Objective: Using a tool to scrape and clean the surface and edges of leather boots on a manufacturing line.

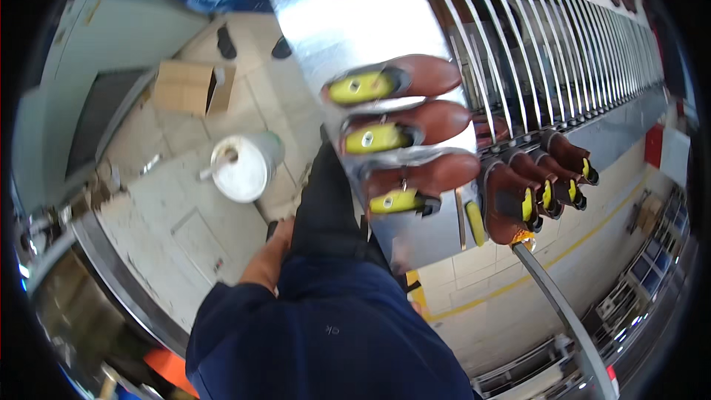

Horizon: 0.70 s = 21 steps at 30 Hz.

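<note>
My left hand (280, 232) hangs low beside my left thigh, away from the work surface. Its fingers are mostly hidden, so whether it holds anything does not show. Of my right hand nothing clear appears; only a sliver of skin shows past the right edge of my dark blue shirt. In front of me, three brown leather boots (437, 122) lie on their sides in a row on a shiny metal table (333, 7). Yellow lasts (374, 138) show at their openings. Neither hand touches them.
More brown boots (503, 196) with yellow inserts stand along a conveyor of metal bars (548, 59) at the right. A thin stick and a yellow strip (475, 224) lie at the table's near corner. To the left are a white bucket (243, 175) and an open cardboard box (183, 87).
</note>
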Each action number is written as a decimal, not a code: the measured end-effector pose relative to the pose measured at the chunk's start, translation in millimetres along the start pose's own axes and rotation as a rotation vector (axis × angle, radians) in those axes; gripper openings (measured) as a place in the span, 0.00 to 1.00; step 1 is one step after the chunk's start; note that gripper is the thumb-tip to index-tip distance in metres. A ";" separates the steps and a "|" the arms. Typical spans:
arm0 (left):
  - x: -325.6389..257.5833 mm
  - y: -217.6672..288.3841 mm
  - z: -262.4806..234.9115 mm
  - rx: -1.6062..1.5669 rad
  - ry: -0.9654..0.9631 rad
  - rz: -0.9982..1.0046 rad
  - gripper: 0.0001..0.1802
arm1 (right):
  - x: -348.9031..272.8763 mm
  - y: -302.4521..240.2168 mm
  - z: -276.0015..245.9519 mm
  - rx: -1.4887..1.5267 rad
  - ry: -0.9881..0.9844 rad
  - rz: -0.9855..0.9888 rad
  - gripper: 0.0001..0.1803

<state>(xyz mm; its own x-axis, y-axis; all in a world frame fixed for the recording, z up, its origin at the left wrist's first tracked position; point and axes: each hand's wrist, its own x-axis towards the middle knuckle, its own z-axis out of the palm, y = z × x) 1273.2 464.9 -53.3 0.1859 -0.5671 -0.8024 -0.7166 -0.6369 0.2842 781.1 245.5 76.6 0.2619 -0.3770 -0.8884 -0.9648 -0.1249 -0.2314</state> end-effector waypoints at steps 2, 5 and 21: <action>18.7 -22.1 -39.4 0.050 -0.079 -0.018 0.30 | -20.0 -102.1 -47.0 0.074 -0.021 0.054 0.21; 43.1 -39.7 -59.5 0.100 -0.236 0.031 0.25 | -26.3 -183.3 -83.8 0.243 0.094 0.088 0.19; 1.9 -106.6 -53.6 -1.272 -0.216 -0.369 0.29 | 80.5 -249.4 -87.8 -0.299 1.002 -0.613 0.27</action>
<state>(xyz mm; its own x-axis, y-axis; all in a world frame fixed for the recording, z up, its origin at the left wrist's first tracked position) 1386.0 503.8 -57.0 0.0374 -0.2401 -0.9700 0.4926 -0.8401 0.2270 1044.9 165.7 97.6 0.7033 -0.7076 0.0682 -0.6652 -0.6890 -0.2878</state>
